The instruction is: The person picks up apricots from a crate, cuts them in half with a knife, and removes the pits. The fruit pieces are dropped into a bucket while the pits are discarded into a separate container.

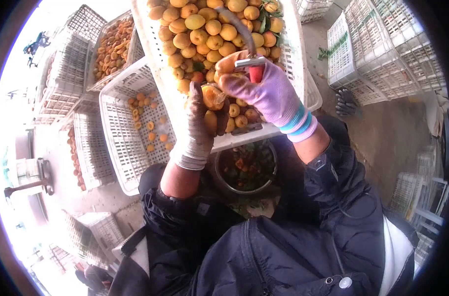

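My left hand (194, 126), in a soiled white glove, holds a cut-open apricot (213, 96) with its orange flesh facing up. In the purple glove, my right hand (271, 89) grips a tool with a red handle (256, 73), a metal collar and a dark curved blade (240, 28) that points away over the fruit. Its fingertips are right beside the cut apricot. Both hands are above the near end of a white plastic crate (294, 54) heaped with whole apricots (212, 34) and a few green leaves.
To the left, a white crate (117, 148) holds scattered apricot halves (150, 126). Below the full crate stands a round metal basin (229, 185) of scraps and leaves. More crates of fruit (113, 49) stand at left, stacked crates (397, 54) at right. A grey glove (346, 102) lies on the floor.
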Demonstrator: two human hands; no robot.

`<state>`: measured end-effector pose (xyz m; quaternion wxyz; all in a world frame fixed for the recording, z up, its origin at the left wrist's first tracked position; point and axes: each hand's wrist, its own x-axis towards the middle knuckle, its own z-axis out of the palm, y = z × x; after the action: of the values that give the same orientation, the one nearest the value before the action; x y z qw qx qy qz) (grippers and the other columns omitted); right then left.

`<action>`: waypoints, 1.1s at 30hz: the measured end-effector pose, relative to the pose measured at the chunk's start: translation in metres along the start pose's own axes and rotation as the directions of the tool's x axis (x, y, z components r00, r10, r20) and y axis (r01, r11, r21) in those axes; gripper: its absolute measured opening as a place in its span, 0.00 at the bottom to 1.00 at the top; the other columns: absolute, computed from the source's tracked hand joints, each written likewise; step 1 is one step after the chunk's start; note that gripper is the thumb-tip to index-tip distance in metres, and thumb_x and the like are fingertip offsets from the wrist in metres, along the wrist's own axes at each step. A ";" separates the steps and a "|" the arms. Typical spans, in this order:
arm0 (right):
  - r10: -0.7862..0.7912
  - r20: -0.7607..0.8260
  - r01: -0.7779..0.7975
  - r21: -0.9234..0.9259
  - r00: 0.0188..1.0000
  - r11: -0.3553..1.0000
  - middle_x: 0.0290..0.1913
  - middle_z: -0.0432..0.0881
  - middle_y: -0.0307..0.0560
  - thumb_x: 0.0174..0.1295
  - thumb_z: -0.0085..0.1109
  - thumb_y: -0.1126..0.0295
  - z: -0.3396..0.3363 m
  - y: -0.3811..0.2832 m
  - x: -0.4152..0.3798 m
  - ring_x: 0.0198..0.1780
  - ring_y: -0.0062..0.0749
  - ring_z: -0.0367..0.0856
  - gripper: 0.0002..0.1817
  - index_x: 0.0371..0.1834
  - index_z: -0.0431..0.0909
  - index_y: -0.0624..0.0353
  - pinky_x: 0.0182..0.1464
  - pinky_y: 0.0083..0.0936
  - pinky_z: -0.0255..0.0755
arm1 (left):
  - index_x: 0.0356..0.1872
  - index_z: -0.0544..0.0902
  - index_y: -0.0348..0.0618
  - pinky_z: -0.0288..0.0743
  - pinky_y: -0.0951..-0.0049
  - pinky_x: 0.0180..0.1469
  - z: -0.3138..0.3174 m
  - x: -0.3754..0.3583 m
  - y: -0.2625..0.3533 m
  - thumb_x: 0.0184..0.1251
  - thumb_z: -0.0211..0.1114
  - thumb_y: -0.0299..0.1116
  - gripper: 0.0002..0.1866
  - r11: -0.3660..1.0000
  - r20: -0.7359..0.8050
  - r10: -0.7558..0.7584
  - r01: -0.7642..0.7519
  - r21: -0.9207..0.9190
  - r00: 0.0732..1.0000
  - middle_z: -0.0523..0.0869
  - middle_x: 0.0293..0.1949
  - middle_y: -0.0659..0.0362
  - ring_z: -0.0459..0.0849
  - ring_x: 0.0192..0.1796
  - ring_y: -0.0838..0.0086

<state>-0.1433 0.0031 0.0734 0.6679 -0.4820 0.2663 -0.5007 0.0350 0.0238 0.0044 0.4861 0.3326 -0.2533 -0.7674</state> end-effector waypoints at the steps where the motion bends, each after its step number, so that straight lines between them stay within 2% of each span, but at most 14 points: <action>1: -0.292 0.098 0.301 -0.495 0.952 0.815 0.49 0.83 0.45 0.59 0.70 0.70 0.003 0.009 -0.002 0.48 0.30 0.84 0.19 0.52 0.77 0.61 0.51 0.24 0.78 | 0.57 0.75 0.45 0.80 0.74 0.45 -0.008 0.001 0.002 0.71 0.53 0.63 0.31 0.995 0.078 -0.059 0.064 -0.070 0.995 0.83 0.46 0.60 0.82 0.47 0.74; 3: -0.178 0.148 0.231 -0.668 0.973 0.707 0.53 0.80 0.46 0.57 0.73 0.69 0.003 0.015 -0.008 0.46 0.24 0.80 0.23 0.54 0.77 0.60 0.49 0.20 0.76 | 0.58 0.75 0.45 0.80 0.71 0.48 -0.012 -0.004 0.003 0.71 0.54 0.63 0.32 0.994 0.161 -0.037 0.052 -0.092 0.986 0.82 0.49 0.58 0.82 0.50 0.72; 7: -0.178 0.196 0.265 -0.674 0.964 0.690 0.35 0.81 0.44 0.58 0.71 0.70 -0.002 0.016 -0.008 0.35 0.28 0.79 0.13 0.44 0.80 0.61 0.40 0.24 0.75 | 0.61 0.73 0.42 0.79 0.63 0.55 0.004 0.003 -0.008 0.72 0.55 0.60 0.31 0.994 -0.219 0.102 -0.105 -0.004 0.970 0.80 0.57 0.54 0.81 0.55 0.67; 9: 0.292 0.246 -0.215 -0.297 0.924 0.930 0.32 0.85 0.35 0.62 0.70 0.63 -0.012 0.001 -0.013 0.33 0.17 0.78 0.12 0.42 0.84 0.59 0.39 0.20 0.73 | 0.60 0.74 0.41 0.77 0.62 0.58 0.007 0.002 -0.002 0.75 0.54 0.55 0.28 0.964 -0.223 0.235 -0.255 -0.068 0.946 0.81 0.55 0.53 0.81 0.55 0.65; 11: 0.492 0.385 -0.279 -0.491 0.780 0.825 0.34 0.86 0.37 0.61 0.71 0.62 -0.019 -0.019 -0.015 0.35 0.15 0.79 0.14 0.44 0.85 0.59 0.39 0.15 0.72 | 0.59 0.74 0.42 0.72 0.58 0.64 0.004 -0.007 0.014 0.76 0.53 0.52 0.25 0.987 -0.180 0.084 -0.106 -0.118 0.980 0.84 0.50 0.53 0.81 0.56 0.64; 13: 0.409 0.248 -0.341 -0.275 0.878 0.899 0.35 0.86 0.39 0.56 0.74 0.54 -0.016 -0.002 -0.015 0.38 0.19 0.83 0.22 0.45 0.84 0.60 0.42 0.20 0.74 | 0.62 0.72 0.41 0.70 0.58 0.66 -0.001 0.000 0.011 0.78 0.50 0.53 0.26 0.963 -0.166 0.095 -0.133 -0.234 0.981 0.81 0.55 0.52 0.79 0.59 0.64; 17: 0.088 0.077 0.008 -0.798 0.993 0.603 0.36 0.82 0.47 0.51 0.77 0.53 0.006 0.010 -0.011 0.41 0.36 0.83 0.26 0.42 0.78 0.60 0.47 0.30 0.75 | 0.61 0.71 0.45 0.77 0.70 0.46 0.005 0.009 -0.004 0.70 0.59 0.59 0.30 0.953 -0.209 0.210 -0.248 -0.173 0.955 0.78 0.48 0.58 0.79 0.48 0.69; 19: -0.164 0.097 0.155 -0.906 0.982 0.393 0.35 0.82 0.49 0.54 0.76 0.56 0.008 0.030 -0.010 0.42 0.38 0.83 0.24 0.45 0.77 0.60 0.48 0.33 0.76 | 0.61 0.71 0.46 0.75 0.66 0.54 0.002 0.004 -0.004 0.71 0.59 0.57 0.29 0.962 -0.161 0.115 -0.150 -0.227 0.980 0.79 0.49 0.58 0.79 0.52 0.68; 20: -0.164 0.096 0.154 -0.906 0.982 0.394 0.35 0.82 0.49 0.54 0.76 0.56 0.004 0.033 -0.011 0.42 0.38 0.83 0.24 0.45 0.77 0.60 0.48 0.33 0.76 | 0.66 0.69 0.41 0.62 0.63 0.71 -0.004 0.006 -0.010 0.80 0.44 0.52 0.27 0.966 -0.103 0.191 -0.206 -0.157 0.976 0.76 0.63 0.53 0.74 0.64 0.63; 23: -0.141 0.016 0.087 -0.855 0.990 0.511 0.34 0.82 0.45 0.59 0.72 0.61 0.004 0.024 -0.009 0.39 0.32 0.84 0.20 0.47 0.77 0.61 0.41 0.29 0.79 | 0.66 0.68 0.41 0.64 0.63 0.69 0.025 -0.002 0.006 0.80 0.45 0.52 0.27 0.938 -0.223 0.120 -0.184 -0.294 0.967 0.76 0.63 0.54 0.74 0.64 0.63; 24: 0.135 -0.151 -0.196 -0.536 0.979 0.821 0.35 0.82 0.43 0.62 0.69 0.64 0.005 0.017 -0.008 0.35 0.28 0.83 0.18 0.49 0.76 0.61 0.39 0.24 0.77 | 0.63 0.71 0.42 0.66 0.62 0.67 0.027 -0.004 0.007 0.79 0.46 0.54 0.27 0.951 -0.190 0.157 -0.201 -0.237 0.969 0.78 0.59 0.54 0.75 0.62 0.65; 25: 0.442 -0.171 -0.460 -0.085 0.881 0.884 0.36 0.81 0.40 0.64 0.66 0.66 0.007 0.013 -0.008 0.32 0.25 0.82 0.16 0.50 0.75 0.61 0.37 0.20 0.76 | 0.63 0.71 0.42 0.66 0.62 0.67 0.024 -0.004 0.005 0.79 0.46 0.54 0.27 0.950 -0.193 0.160 -0.204 -0.237 0.968 0.78 0.59 0.54 0.75 0.62 0.65; 28: 0.482 -0.121 -0.481 0.039 0.867 0.876 0.36 0.81 0.37 0.64 0.66 0.67 0.007 0.021 -0.009 0.31 0.19 0.80 0.14 0.49 0.76 0.59 0.33 0.14 0.74 | 0.61 0.71 0.44 0.72 0.64 0.61 0.011 0.003 0.001 0.76 0.49 0.59 0.29 0.716 -0.121 0.598 -0.462 0.523 0.792 0.78 0.54 0.54 0.77 0.55 0.67; 33: 0.512 -0.122 -0.516 -0.002 0.850 0.857 0.27 0.82 0.38 0.64 0.66 0.64 0.027 0.033 -0.014 0.21 0.18 0.77 0.11 0.43 0.80 0.58 0.22 0.14 0.66 | 0.56 0.73 0.40 0.77 0.70 0.49 0.025 -0.009 0.001 0.77 0.48 0.59 0.29 0.893 -0.258 0.446 -0.406 0.196 0.857 0.80 0.44 0.54 0.80 0.45 0.71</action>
<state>-0.1121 0.0276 0.0523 0.7522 -0.3745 0.4327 -0.3267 0.0195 0.0335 0.0243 0.6527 0.4114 -0.2961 -0.5631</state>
